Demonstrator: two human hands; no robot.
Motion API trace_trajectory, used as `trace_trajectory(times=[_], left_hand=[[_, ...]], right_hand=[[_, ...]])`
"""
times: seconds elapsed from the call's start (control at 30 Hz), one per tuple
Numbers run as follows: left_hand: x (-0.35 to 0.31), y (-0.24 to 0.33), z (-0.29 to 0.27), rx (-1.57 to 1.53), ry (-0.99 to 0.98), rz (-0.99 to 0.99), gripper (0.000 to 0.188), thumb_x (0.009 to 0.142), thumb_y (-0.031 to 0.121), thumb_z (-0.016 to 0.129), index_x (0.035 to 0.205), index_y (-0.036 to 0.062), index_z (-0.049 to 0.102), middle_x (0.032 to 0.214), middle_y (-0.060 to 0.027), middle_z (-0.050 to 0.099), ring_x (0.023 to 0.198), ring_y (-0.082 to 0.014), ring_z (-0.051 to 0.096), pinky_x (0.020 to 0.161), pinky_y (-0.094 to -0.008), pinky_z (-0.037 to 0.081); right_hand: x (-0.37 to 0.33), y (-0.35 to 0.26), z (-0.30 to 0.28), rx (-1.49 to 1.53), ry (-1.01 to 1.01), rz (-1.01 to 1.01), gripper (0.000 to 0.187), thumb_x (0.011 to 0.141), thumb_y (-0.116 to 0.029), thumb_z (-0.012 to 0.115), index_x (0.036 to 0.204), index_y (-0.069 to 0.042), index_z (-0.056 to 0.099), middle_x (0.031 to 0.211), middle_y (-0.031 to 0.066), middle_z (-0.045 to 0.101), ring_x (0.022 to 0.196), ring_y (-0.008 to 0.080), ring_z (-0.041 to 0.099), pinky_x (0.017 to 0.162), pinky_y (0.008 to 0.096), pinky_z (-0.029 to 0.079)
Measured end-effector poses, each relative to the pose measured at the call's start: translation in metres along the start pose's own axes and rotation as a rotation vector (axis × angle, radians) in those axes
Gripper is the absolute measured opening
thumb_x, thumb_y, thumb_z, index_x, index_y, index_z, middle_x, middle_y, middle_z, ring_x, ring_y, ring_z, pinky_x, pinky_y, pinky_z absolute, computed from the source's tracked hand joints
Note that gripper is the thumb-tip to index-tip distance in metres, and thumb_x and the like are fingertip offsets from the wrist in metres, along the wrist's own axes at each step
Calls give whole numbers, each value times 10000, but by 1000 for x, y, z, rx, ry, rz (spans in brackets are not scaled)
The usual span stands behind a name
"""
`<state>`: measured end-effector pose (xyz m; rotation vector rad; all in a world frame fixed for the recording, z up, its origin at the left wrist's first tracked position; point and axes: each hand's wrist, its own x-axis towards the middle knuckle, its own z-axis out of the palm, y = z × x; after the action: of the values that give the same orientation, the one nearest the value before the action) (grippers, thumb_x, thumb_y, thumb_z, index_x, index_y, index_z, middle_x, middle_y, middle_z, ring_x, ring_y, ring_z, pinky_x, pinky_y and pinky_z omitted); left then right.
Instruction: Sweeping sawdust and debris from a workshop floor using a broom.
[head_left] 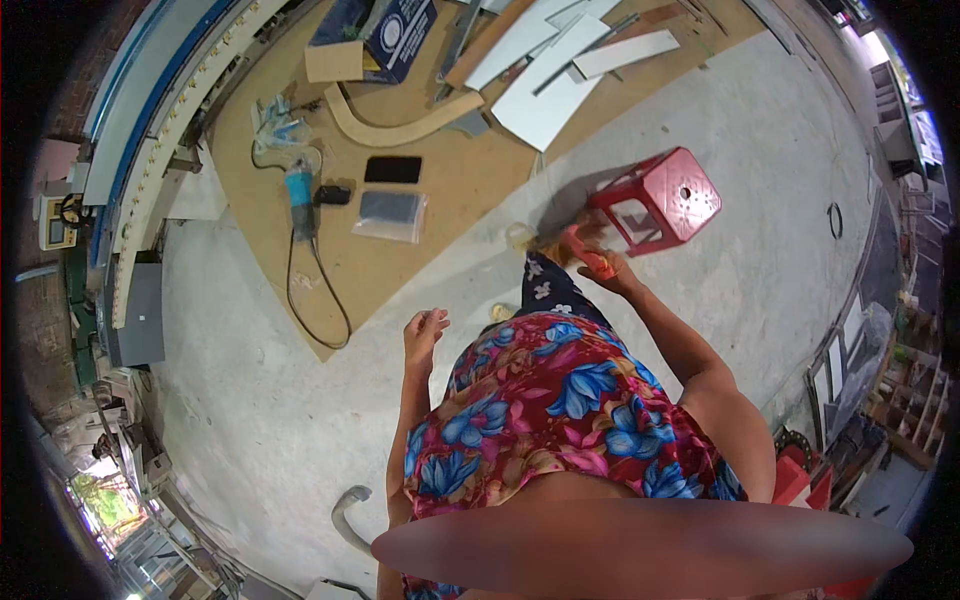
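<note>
My right hand (622, 277) is closed around a red-orange object (594, 259), whose kind is blurred and partly hidden by my fingers. It is held low in front of me, near a red plastic stool (680, 198) that stands a little farther right. My left hand (427, 330) hangs over the bare floor, fingers loosely curled together, with nothing visible in them. Ahead of it on a brown board (265, 290) lies a blue-and-grey corded power tool (300, 195). Beside the tool are a small black item (333, 195), a black phone (393, 170) and a clear plastic bag (391, 216) with something grey inside.
Farther off on the board are a curved wooden strip (395, 135), a dark blue carton (385, 40) and several white offcuts (550, 90). The tool's cord (320, 325) loops near the board's edge. A long machine (160, 130) borders the left; shelving (905, 390) stands right.
</note>
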<state>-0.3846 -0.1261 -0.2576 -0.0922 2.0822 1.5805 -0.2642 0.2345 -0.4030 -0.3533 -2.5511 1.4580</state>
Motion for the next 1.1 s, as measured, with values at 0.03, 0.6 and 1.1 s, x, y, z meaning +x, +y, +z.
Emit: trace_trajectory(times=[0.03,0.6,1.1], left_hand=[[4,-7,-1,-1,0,-7,284,782,292,540,897,33,527,903,-57,580,769,-132,557,623,-220,393],[-13,121,126,672,-611,968,536,646,124,657,1119,36,419,1094,-138,470,1014,-271,450,845,-335,376],[-4,56,219,489,-1179,1049,221,613,165,674,743,63,527,893,-72,573,860,-251,526,861,-412,299]], right_hand=[[-2,-2,0,289,-105,175,631,605,-89,685,1162,-143,394,925,98,516,904,245,524,708,324,469],[16,-114,70,1351,-52,315,264,764,-235,500,975,-78,497,905,46,547,842,146,522,687,271,426],[-68,-75,60,1502,267,301,276,780,-253,496,995,-81,508,950,30,542,851,130,515,681,273,429]])
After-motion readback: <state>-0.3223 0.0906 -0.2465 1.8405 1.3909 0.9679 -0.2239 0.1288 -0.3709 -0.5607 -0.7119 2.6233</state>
